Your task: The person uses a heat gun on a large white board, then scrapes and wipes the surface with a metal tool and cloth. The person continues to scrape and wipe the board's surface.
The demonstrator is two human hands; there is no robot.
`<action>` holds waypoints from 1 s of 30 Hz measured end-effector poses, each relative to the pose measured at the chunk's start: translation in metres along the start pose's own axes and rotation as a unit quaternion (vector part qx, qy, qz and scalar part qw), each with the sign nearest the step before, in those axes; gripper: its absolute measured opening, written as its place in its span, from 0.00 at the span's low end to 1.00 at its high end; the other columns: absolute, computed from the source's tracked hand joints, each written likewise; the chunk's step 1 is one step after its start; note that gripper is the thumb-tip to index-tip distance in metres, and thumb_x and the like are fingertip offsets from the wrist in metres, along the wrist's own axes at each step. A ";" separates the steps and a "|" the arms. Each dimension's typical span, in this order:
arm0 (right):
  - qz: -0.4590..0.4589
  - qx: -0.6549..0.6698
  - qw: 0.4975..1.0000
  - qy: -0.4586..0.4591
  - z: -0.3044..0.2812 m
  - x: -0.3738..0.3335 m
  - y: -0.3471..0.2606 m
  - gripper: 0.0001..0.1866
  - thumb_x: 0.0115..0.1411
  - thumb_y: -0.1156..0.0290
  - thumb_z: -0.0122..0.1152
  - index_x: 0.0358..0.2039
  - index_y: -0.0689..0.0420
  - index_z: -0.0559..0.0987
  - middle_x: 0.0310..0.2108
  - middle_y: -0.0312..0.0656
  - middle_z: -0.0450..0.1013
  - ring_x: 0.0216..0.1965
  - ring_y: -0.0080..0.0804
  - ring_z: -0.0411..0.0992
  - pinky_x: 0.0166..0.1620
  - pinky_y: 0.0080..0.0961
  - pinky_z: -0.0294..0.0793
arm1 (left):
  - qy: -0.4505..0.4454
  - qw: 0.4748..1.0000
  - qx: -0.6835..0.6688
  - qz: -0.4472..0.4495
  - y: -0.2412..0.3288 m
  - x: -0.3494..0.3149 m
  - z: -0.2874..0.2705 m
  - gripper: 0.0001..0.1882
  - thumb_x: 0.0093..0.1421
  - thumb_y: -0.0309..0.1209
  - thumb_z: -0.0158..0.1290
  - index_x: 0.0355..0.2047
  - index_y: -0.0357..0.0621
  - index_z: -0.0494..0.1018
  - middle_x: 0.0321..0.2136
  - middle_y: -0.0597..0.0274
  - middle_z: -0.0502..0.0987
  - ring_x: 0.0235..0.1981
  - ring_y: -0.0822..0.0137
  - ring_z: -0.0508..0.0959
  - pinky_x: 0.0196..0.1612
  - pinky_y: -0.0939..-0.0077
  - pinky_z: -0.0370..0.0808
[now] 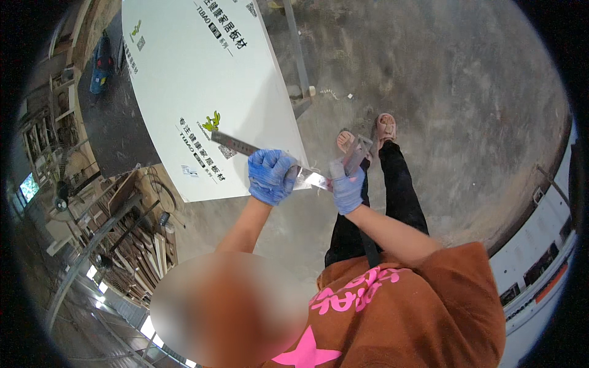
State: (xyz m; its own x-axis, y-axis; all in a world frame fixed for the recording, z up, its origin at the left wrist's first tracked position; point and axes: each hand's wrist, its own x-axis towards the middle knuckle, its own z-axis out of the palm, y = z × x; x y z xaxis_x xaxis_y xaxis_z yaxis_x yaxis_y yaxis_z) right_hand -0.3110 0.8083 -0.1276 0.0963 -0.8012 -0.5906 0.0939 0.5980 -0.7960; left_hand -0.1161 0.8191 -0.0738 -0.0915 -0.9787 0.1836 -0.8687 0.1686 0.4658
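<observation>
My left hand (272, 176), in a blue glove, is closed round a long grey flat metal bar (232, 143) with small reddish marks. The bar slants up and left over the near end of a large white board (215, 80). My right hand (348, 189), also gloved in blue, is closed round a flat, pale, see-through-looking tool (357, 153) whose kind I cannot make out. Between the hands a shiny metal blade (316, 180) shows, with thin white strands beside it. Which hand bears the blade cannot be told.
A dark tabletop (116, 122) lies left of the board, with a blue tool (101, 64) on it. Stacked wood strips (138, 257) stand at the lower left. A metal leg (297, 52) runs along the board's right side. My feet stand on the concrete floor (466, 92).
</observation>
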 end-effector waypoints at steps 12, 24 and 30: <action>0.057 -0.054 0.997 -0.007 0.003 -0.002 -0.008 0.14 0.58 0.61 0.63 0.31 0.57 0.70 0.22 0.35 0.68 0.22 0.23 0.68 0.25 0.23 0.67 | -0.034 0.999 -0.030 -0.017 0.000 -0.005 0.001 0.05 0.48 0.33 0.57 0.25 0.55 0.71 0.24 0.67 0.71 0.27 0.59 0.72 0.31 0.62 0.67; 0.062 -0.101 0.987 -0.111 0.011 -0.009 -0.020 0.17 0.55 0.68 0.64 0.43 0.63 0.74 0.37 0.41 0.75 0.36 0.29 0.73 0.40 0.25 0.72 | -0.027 1.000 -0.007 0.007 -0.003 -0.011 0.000 0.07 0.46 0.32 0.57 0.26 0.55 0.72 0.25 0.68 0.71 0.28 0.59 0.71 0.31 0.62 0.66; 0.068 -0.121 0.990 -0.011 0.014 -0.036 0.024 0.18 0.57 0.69 0.61 0.46 0.61 0.71 0.34 0.38 0.72 0.33 0.24 0.70 0.38 0.25 0.71 | -0.027 1.000 -0.003 -0.005 -0.005 -0.016 0.002 0.07 0.46 0.31 0.57 0.27 0.55 0.72 0.25 0.67 0.71 0.29 0.59 0.72 0.33 0.62 0.67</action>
State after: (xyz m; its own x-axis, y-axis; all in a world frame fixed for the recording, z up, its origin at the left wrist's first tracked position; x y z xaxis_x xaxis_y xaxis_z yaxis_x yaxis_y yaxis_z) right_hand -0.2983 0.8512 -0.1236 0.1133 -0.7120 -0.6929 -0.1607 0.6751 -0.7200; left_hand -0.1117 0.8341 -0.0809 -0.1093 -0.9852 0.1319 -0.8666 0.1594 0.4728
